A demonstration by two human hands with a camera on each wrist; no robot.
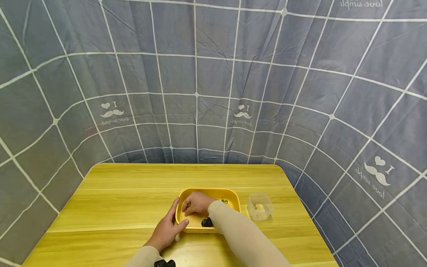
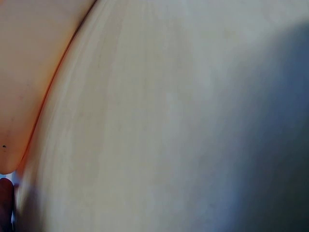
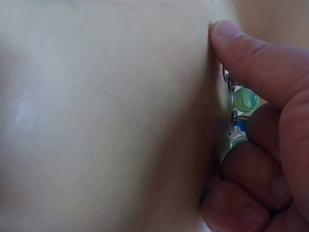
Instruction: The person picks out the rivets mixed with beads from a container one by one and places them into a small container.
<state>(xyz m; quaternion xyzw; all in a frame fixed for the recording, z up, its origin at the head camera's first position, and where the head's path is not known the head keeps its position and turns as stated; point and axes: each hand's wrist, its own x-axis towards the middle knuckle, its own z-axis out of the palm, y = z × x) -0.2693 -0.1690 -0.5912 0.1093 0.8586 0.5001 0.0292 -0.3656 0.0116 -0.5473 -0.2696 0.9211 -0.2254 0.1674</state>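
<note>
A yellow tray (image 1: 213,191) lies on the table. My left hand (image 1: 166,230) holds its near left corner, with the thumb over the front rim and the fingers along the left side. Inside the tray my right hand (image 1: 197,203) reaches down at the left part, its fingers curled toward the bottom. Past those fingers, the right wrist view shows a green marble (image 3: 246,100), a bit of blue, and small metal pieces that look like thumbtacks (image 3: 234,118). Whether the fingertips pinch anything is hidden. More green marbles (image 1: 224,201) sit at the tray's right side.
A clear plastic box (image 1: 265,210) with a few small gold-coloured pieces (image 1: 255,206) stands right of the tray. The wood-grain table (image 1: 133,181) is surrounded by a grey checked curtain (image 1: 213,78). My right forearm crosses the tray's front rim.
</note>
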